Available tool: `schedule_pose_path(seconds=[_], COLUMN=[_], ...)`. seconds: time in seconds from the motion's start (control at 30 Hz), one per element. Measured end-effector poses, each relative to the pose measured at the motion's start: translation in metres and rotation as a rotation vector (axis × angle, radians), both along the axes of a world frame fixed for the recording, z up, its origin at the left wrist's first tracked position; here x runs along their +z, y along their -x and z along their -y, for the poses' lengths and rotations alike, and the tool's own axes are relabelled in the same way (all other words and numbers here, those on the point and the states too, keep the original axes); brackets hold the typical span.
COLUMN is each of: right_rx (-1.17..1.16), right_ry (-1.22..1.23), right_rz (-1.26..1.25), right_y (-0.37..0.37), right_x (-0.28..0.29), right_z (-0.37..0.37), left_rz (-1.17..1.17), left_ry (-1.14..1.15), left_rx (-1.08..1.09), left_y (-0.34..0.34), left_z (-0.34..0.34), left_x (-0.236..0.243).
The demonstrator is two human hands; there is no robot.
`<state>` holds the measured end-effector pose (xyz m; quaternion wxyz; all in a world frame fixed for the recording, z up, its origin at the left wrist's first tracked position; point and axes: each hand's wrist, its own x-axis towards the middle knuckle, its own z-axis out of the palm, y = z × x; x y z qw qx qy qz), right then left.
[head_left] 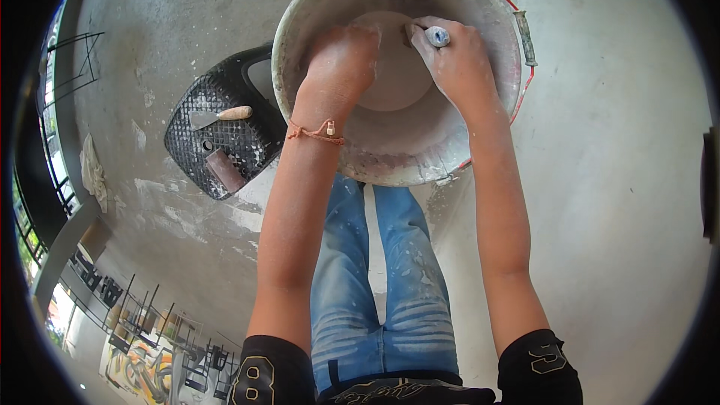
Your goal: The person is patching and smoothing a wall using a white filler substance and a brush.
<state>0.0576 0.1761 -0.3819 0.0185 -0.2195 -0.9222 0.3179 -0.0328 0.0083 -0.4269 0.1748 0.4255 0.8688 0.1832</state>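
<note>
A large bucket (pixel 401 169), smeared with dried plaster, has both my hands inside its mouth. My right hand (pixel 457 60) grips a putty knife (pixel 437 36) by its pale, blue-ended handle; a bit of its dark blade shows beside my thumb. At the bucket's left side my left hand (pixel 346 56) is dusted white, with its fingers curled in. Whatever it holds, if anything, is hidden. A pale round surface (pixel 397 82) shows at the bucket's bottom, below and between the hands. The bucket's red wire handle carries a worn grip (pixel 525 39) on the right.
Left of the bucket is a black textured plastic seat (pixel 251 131), spattered white. On it lie a wooden-handled scraper (pixel 234 113) and a brownish sandpaper-like piece (pixel 225 171). A white cloth (pixel 93 172) lies farther left, near metal railings. Black metal racks (pixel 161 322) stand lower left.
</note>
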Motion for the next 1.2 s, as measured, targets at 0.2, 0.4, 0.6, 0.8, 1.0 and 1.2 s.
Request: schedule_pose_path(seconds=[0.2,0.4,0.6,0.8,1.0,1.2], right_rx=[0.014,-0.009,0.001,-0.03,-0.012,0.068], right_ry=[0.04,0.026,0.009,0.078,0.106,0.097], right_rz=[-0.005,-0.018,0.028,-0.15,-0.308,-0.453], right_y=[0.003,0.003,0.003,0.006,0.008,0.006], right_x=[0.004,0.008,0.01,0.014,0.016,0.018], right_z=[-0.001,-0.001,0.0,0.001,0.002,-0.001], left_rz=[-0.012,0.019,0.036,0.009,-0.088,-0.126], left_ry=[0.061,0.121,0.131,0.1,0.112,0.176], left_rx=[-0.04,-0.008,0.019,0.009,-0.037,-0.01], left_y=[0.0,-0.003,-0.004,-0.006,-0.002,-0.003], left_z=[0.001,0.0,-0.001,-0.002,0.011,0.007], left_x=[-0.002,-0.004,0.0,0.0,-0.036,-0.032])
